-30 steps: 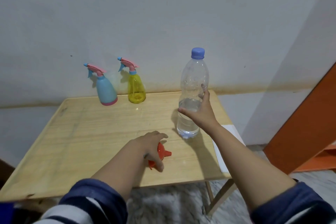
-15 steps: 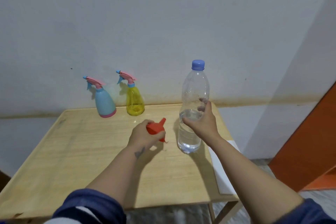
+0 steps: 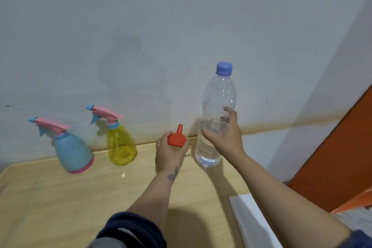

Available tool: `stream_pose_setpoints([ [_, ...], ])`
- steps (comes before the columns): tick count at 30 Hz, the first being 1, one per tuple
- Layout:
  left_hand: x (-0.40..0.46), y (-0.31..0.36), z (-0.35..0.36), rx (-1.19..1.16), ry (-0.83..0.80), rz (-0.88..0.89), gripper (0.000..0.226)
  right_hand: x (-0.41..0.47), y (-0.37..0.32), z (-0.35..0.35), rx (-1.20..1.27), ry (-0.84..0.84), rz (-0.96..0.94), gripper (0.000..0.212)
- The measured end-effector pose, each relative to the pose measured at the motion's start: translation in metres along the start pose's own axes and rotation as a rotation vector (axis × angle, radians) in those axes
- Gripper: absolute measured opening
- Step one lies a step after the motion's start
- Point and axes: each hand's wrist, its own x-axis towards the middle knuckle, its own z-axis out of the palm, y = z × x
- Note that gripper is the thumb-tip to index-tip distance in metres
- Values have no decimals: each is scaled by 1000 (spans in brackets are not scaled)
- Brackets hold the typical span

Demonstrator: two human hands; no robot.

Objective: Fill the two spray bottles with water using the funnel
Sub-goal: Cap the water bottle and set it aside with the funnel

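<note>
My left hand (image 3: 170,153) grips a small orange funnel (image 3: 177,138), its spout pointing up, held above the wooden table (image 3: 60,203). My right hand (image 3: 225,137) is wrapped around the middle of a clear plastic water bottle (image 3: 218,96) with a blue cap, partly filled with water; the bottle looks lifted just off the table. A blue spray bottle (image 3: 71,151) and a yellow spray bottle (image 3: 120,144), both with pink trigger heads screwed on, stand at the back of the table by the wall, left of my hands.
A grey wall (image 3: 181,26) runs right behind the table. A white sheet (image 3: 253,225) lies at the table's right edge. An orange panel (image 3: 342,147) stands at the far right.
My left hand has lifted the funnel off the table and carried it toward the back, near the water bottle. My right hand stays on the bottle. The camera has come closer.
</note>
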Motion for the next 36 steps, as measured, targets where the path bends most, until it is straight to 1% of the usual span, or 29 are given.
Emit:
stream_pose_setpoints([
  [4, 30, -21, 30, 10, -44, 85, 71, 26, 20, 11, 6, 51, 13, 79],
  [7, 43, -42, 42, 65, -79, 150, 75, 44, 27, 16, -10, 67, 10, 81],
  [14, 50, -69, 47, 379, 59, 311, 73, 59, 31, 19, -70, -30, -24, 84],
  [17, 51, -73, 42, 406, 19, 295, 76, 60, 32, 20, -64, -34, -23, 85],
  [21, 53, -68, 38, 421, -60, 222, 81, 59, 31, 21, -82, -63, 6, 91],
  [23, 52, -64, 35, 451, -87, 166, 91, 58, 30, 18, -71, -101, 29, 102],
  [25, 46, -60, 31, 473, -86, 148, 98, 54, 27, 10, -16, -168, 86, 118],
  [26, 40, -57, 29, 478, -80, 154, 99, 51, 26, 6, 4, -202, 119, 124],
  [28, 23, -52, 24, 477, -58, 171, 93, 40, 27, -6, -18, -246, 166, 127],
  [30, -1, -49, 21, 501, -27, 180, 83, 23, 32, -20, -89, -285, 198, 121],
  [32, -28, -46, 20, 547, -30, 184, 73, 1, 41, -37, -197, -347, 228, 106],
  [34, -60, -45, 21, 568, -69, 188, 65, -23, 51, -58, -345, -432, 250, 89],
  [36, -93, -43, 23, 561, -126, 211, 57, -48, 58, -79, -439, -512, 264, 74],
])
